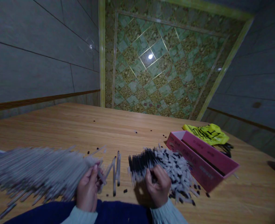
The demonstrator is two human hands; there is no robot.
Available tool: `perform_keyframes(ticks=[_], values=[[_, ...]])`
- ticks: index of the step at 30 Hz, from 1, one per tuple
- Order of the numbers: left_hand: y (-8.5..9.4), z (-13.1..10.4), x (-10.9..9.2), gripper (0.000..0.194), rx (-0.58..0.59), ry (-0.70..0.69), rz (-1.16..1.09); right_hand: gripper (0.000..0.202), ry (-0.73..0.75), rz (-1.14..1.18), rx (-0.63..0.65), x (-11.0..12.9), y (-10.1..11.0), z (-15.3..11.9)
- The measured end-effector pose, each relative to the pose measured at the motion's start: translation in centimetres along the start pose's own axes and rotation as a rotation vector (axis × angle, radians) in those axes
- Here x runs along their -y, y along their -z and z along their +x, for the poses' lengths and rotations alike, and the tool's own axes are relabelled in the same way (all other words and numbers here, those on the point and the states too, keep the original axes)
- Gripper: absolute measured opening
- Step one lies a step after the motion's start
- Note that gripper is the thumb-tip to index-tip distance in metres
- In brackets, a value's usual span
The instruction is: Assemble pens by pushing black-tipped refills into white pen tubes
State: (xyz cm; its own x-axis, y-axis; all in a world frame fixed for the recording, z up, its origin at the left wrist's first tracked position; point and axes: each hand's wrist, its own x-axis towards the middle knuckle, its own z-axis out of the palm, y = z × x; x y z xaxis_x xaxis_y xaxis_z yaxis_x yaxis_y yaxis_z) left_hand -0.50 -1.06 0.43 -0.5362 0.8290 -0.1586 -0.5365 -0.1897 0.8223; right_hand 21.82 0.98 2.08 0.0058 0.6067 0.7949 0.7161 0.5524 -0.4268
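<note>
The left hand (pixel 88 186) is curled, thumb against the fingers, with a clear tube (pixel 101 176) in its grip just beside the right end of the tube pile (pixel 39 171); the right hand (pixel 159 182) is mostly folded, thumb tip near the forefinger, at the near edge of the black-ended rods (pixel 142 160), though I cannot tell whether it pinches anything; the step in hand looks like handling slender parts singly, and doing it well probably means a light fingertip hold on the tube, its open end left free, and one rod drawn out along its length so that its neighbours stay aligned; resting the wrists low would likely steady both hands; the held tube slants from the fingers down to the right, towards the wearer, its ends too blurred to tell apart; the piled tubes share a long axis from near left to far right; the loose tubes (pixel 114 179) between the hands lie mostly lengthwise away from the body; the rods lie near to far, dark ends away from the wearer; beside them, the small caps (pixel 178 168) point every way, next to the pink box (pixel 202 158).
</note>
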Motion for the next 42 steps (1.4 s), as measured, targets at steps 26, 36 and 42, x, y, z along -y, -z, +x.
perform_keyframes(ticks=[26, 36, 42], values=[[1.1, 1.1, -2.4, 0.044, 0.019, -0.631, 0.920, 0.016, -0.069, -0.325, 0.468, 1.9, -1.8, -1.3], [4.1, 3.6, -4.7, 0.037, -0.182, -0.917, 1.715, 0.002, -0.002, -0.056, 0.580, 3.9, -2.2, -1.9], [4.2, 3.6, -4.4, 0.033, -0.219, -0.930, 1.812, 0.009, -0.003, -0.051, 0.658, 3.9, -2.1, -1.9]])
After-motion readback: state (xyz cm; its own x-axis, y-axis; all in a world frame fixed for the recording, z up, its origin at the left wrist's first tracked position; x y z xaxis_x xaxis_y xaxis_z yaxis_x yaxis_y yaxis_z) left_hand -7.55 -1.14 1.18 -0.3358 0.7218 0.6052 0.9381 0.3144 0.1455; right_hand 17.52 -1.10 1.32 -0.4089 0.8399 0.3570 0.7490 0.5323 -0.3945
